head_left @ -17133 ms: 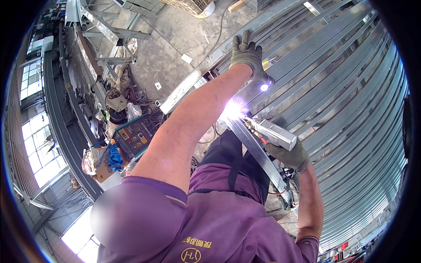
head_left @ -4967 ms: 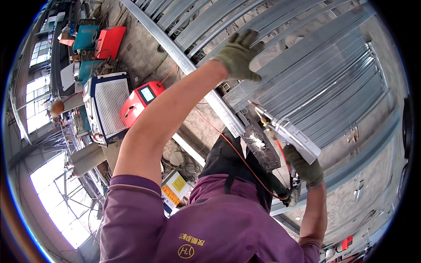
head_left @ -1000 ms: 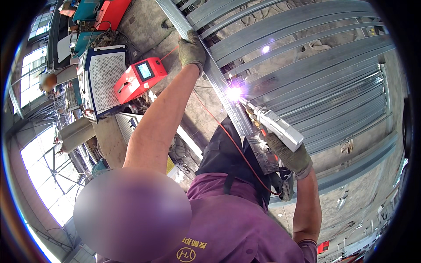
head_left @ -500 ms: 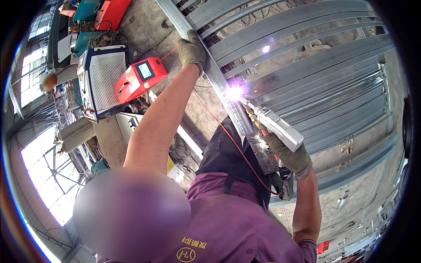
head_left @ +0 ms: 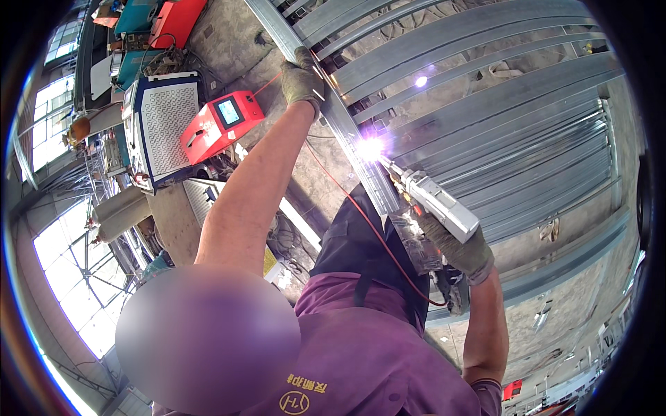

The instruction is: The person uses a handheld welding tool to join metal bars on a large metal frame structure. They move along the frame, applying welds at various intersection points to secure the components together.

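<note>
Right hand point(head_left: 454, 246), a bit right of center, has its gloved fingers wrapped around the back end of a chunky silver welding torch point(head_left: 444, 204), so that's a closed grip. The torch's thin nose points up-left at a super bright purple-white glare point(head_left: 371, 148) near mid-frame, which pretty much blows out whatever's right under it. That spot is on the long metal rail point(head_left: 343, 128) running from top center down toward the middle. Left hand point(head_left: 302, 80), also gloved, is on the same rail up above the glare, fingers kinda bunched at its edge; can't tell how tight they are. Couple of bright streaks right by that glove. Flat metal slats point(head_left: 444, 62) fan out across the upper right, and a red box with a screen point(head_left: 222, 121) sits upper left.
</note>
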`<state>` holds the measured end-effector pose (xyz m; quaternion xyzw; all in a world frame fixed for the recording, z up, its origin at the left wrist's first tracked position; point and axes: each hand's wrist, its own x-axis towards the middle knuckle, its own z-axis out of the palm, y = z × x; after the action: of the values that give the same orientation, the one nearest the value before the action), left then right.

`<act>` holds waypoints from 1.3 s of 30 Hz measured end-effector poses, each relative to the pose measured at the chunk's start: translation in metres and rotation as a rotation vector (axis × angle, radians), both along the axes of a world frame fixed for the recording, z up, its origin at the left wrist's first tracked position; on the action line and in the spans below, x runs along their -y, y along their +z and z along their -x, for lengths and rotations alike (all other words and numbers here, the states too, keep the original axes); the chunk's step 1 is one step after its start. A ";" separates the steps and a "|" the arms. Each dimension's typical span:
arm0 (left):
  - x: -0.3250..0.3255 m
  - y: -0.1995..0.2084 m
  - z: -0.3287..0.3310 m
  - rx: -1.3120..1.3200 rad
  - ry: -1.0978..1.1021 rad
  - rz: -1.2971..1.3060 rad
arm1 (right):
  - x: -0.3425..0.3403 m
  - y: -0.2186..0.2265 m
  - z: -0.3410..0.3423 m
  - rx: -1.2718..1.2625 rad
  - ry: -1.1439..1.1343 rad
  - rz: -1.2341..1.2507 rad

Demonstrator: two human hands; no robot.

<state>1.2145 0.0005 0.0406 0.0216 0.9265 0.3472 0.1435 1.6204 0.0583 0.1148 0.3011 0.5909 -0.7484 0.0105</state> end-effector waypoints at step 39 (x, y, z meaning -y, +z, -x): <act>0.002 -0.012 0.008 -0.053 0.013 0.082 | 0.000 -0.009 -0.017 -0.055 0.033 -0.056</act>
<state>1.2069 -0.0018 0.0289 0.0187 0.9435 0.3094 0.1175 1.6378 0.0582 0.1058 0.2709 0.6167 -0.7391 -0.0019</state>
